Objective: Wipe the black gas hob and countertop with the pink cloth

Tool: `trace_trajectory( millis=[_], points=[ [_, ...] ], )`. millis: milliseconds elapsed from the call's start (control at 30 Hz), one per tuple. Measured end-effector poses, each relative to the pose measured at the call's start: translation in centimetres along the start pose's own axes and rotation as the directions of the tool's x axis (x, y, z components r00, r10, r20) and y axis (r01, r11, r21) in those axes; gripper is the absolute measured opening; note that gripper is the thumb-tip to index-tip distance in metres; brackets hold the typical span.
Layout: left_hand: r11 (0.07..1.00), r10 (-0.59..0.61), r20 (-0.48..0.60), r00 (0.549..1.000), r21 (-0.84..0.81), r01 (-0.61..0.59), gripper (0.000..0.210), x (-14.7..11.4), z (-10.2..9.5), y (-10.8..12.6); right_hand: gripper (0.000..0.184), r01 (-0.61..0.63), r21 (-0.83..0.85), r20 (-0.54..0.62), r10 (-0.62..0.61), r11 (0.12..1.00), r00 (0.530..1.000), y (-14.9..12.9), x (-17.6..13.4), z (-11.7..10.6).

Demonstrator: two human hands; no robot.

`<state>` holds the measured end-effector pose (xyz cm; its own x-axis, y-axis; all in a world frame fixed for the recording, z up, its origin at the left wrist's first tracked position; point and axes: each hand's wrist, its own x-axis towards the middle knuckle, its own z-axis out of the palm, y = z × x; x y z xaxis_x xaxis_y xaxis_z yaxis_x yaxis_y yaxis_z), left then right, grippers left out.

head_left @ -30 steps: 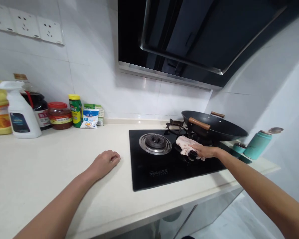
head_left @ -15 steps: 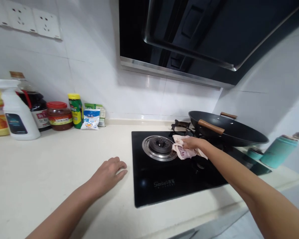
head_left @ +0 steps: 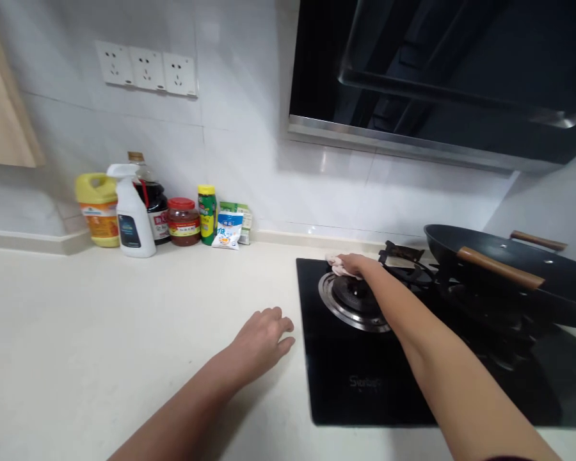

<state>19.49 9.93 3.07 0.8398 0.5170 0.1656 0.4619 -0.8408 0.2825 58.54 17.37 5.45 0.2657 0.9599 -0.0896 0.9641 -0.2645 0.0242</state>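
Presently, a cooktop [head_left: 336,358] is being reached across one-handed.
Nearest, the left hand [head_left: 265,336] is being held empty and loosely open beside the cooktop's edge, apparently for balance. Beyond, a cloth [head_left: 336,266] is being gripped in the right hand [head_left: 356,264] at the left burner's [head_left: 358,293] back rim, likely bunched for firm contact; farther off, a wok [head_left: 557,269] is being supported at right, leaving that burner uncovered.

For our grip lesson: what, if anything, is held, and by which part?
The right hand holds a bunched cloth by its top; left hand, nothing.
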Motion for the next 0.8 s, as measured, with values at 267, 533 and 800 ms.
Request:
trace_trajectory(
  millis=[267,533,800],
  points=[
    [0.998,-0.045,-0.085,0.995,0.037,0.048,0.03,0.3,0.5,-2.1,0.049,0.186,-0.059,-0.009,-0.187,0.981,0.982,-11.3,-1.9,0.2],
    [0.981,-0.188,-0.176,0.966,-0.075,0.177,0.034,0.3,0.0,-3.8,0.047,0.418,-0.069,-0.103,-0.423,0.906,0.9,-13.6,-14.4,2.2],
    [0.982,-0.149,-0.188,0.971,-0.144,0.123,0.035,0.0,-0.7,-4.3,0.05,0.553,0.121,-0.242,-0.515,0.825,0.822,-9.6,-28.1,4.9]
  ],
)
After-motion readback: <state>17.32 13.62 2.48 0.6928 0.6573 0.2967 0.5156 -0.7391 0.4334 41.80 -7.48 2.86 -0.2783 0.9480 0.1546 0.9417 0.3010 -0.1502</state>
